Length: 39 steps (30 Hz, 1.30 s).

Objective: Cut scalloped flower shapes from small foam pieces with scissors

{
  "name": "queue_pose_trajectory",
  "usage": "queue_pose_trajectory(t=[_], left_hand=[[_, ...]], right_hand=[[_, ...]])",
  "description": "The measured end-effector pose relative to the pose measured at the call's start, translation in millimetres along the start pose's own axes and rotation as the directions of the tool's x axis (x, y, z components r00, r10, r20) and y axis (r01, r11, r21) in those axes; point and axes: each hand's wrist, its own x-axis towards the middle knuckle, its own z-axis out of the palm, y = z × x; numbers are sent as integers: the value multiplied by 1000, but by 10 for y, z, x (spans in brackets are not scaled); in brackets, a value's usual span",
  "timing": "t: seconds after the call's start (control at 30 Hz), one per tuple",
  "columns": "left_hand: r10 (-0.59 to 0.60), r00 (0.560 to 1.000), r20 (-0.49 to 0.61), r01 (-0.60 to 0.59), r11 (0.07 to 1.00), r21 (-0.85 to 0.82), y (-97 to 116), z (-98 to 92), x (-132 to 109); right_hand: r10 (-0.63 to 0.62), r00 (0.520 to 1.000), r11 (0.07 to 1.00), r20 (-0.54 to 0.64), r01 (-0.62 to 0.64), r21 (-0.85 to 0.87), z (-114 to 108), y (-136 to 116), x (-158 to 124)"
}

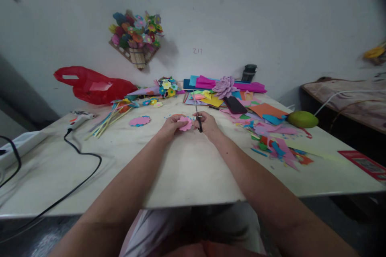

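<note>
Near the middle of the table, my left hand point(172, 127) is closed on a pink paper flower cutout point(185, 124) with a scalloped edge. Just to its right, my right hand point(208, 123) is wrapped around the dark handles of a pair of scissors point(199, 122). The scissors' thin blades point up and away from me, beside the cutout. Whether the blades touch the paper I cannot tell. Left of my hands lies a pink scalloped paper piece point(140, 121) with blue showing around its edge. Small blue bits are scattered behind my fingers.
A glue gun point(79, 120) with a black cord and a power strip point(21, 150) lie left. A red plastic bag point(93, 86) sits behind. Colored paper scraps point(283, 148), a phone point(235, 105) and a green fruit point(302, 119) lie right. Paper flowers point(168, 87) stand at the back.
</note>
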Motion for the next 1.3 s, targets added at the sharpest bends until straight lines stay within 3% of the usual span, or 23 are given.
queue_pose_trajectory(t=[0.33, 0.57, 0.9, 1.1, 1.3], left_hand=[[20, 1000, -12, -20, 1000, 17, -16, -51, 28], [2, 997, 76, -8, 996, 86, -53, -60, 37], [14, 997, -72, -15, 1000, -21, -18, -47, 32], [67, 995, -79, -74, 993, -87, 10, -80, 35], [78, 990, -114, -92, 988, -126, 1, -84, 76]], right_hand=[[76, 990, 997, -116, -75, 12, -73, -46, 4], [28, 999, 998, 31, -30, 61, -30, -30, -12], [68, 997, 998, 36, -67, -13, -33, -20, -19], [206, 970, 974, 127, -191, -121, -94, -97, -74], [210, 944, 961, 254, -151, -230, -129, -125, -103]])
